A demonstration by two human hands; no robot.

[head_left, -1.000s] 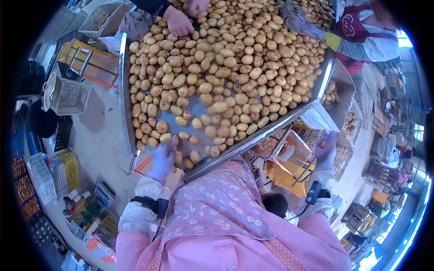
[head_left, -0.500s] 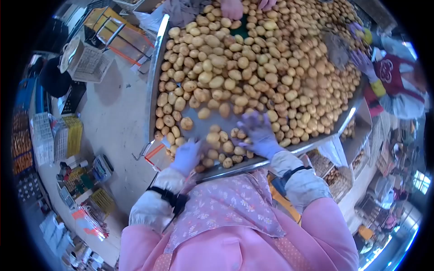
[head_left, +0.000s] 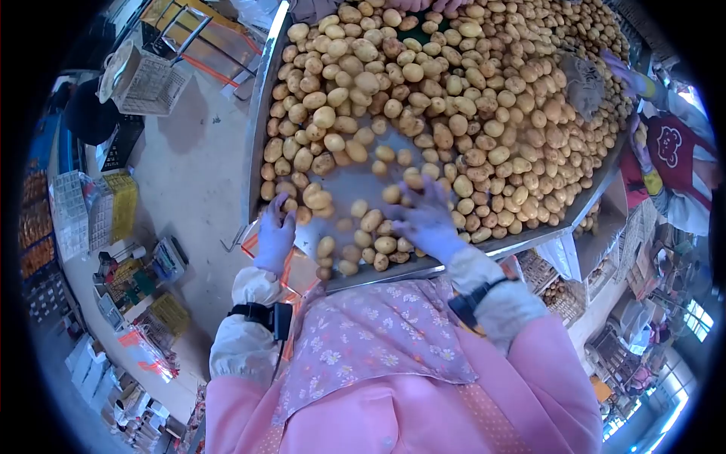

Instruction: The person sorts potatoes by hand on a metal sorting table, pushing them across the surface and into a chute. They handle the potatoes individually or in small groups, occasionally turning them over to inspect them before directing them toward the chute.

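Observation:
Potatoes (head_left: 454, 129) lie heaped across a metal sorting table (head_left: 262, 144) with a raised rim. My left hand (head_left: 275, 236), in a lavender glove, is at the table's front left corner, fingers apart, beside a few potatoes (head_left: 316, 200). Its palm holds nothing. My right hand (head_left: 427, 219), gloved alike, is spread over the near side of the heap, fingertips right at some potatoes. Between both hands a small group of potatoes (head_left: 370, 240) lies on the table's grey surface, some blurred by motion. An orange-edged opening (head_left: 301, 274) shows below my left hand.
Another person's hands (head_left: 450, 6) reach in at the far edge. On the right, a person in a red apron (head_left: 671, 147) stands by the heap, near a grey cloth (head_left: 584, 87). A pale basket (head_left: 155, 85) and a hand cart (head_left: 200, 38) stand on the floor (head_left: 178, 178) leftward.
My left hand has moved left and up to the table's corner, its fingers now apart. My right hand has shifted slightly. Potatoes between the hands have spread, baring more surface at left.

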